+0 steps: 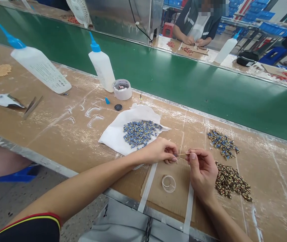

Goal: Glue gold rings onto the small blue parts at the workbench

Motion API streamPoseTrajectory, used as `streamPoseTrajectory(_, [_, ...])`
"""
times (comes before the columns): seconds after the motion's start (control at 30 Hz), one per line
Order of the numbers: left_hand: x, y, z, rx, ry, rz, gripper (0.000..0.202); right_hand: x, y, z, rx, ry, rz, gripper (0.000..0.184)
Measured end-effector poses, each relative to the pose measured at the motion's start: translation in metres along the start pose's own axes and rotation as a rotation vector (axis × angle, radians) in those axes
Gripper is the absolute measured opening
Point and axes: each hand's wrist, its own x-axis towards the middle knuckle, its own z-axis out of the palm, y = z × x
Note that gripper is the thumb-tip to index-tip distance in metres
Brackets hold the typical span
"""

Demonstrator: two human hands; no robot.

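Observation:
My left hand (161,151) is closed, thumb and fingers pinching a small dark piece (175,155) whose kind is too small to make out. Facing it, my right hand (203,169) pinches a thin wooden stick (183,154), its tip pointing at that piece. Below both hands a small clear cup (169,184) stands on the taped cardboard. Behind my left hand a pile of small blue-and-yellow parts (139,132) lies on a white cloth (111,132). Right of my right hand are a pile of dark-and-yellow parts (231,181) and, farther back, a blue-and-dark pile (222,143).
Two white bottles with blue nozzles, one left (41,69) and one nearer the middle (102,69), stand by a tape roll (122,90). Tweezers (32,107) lie left. Beyond the green conveyor belt (178,77), a person (196,27) handles small red parts.

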Motion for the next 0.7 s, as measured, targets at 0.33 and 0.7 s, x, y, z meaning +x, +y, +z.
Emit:
streamPoseTrajectory(0.33, [-0.0025, 0.0039, 0.0006, 0.059, 0.0, 0.007, 0.009, -0.0021, 0.0058, -0.002, -0.044, -0.057, 0.005, 0.01])
streamPoseTrajectory(0.7, [-0.0041, 0.004, 0.0007, 0.076, -0.004, 0.007, 0.008, -0.0013, 0.0026, -0.0076, -0.172, -0.135, -0.112, 0.005])
